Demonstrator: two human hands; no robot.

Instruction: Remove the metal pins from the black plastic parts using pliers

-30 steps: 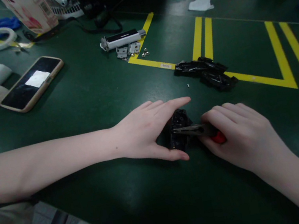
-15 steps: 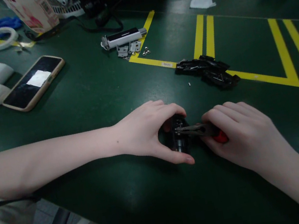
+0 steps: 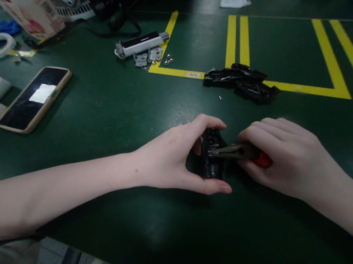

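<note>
Black part with the pliers' tip at its middle.
I see 1 small, glossy black part [image 3: 216, 169], its long side running away from me, with an uneven upper end and a smoother, rounded lower end; it sits at the green tabletop [image 3: 126, 236], though I can't tell whether it touches. The pliers [image 3: 234, 152] lie nearly level across it from the right, their long, narrow, dark metal nose pointing left, and I can make out 1 patch of red handle [image 3: 263, 160]. What the tip grips is too small for me to tell.
</note>
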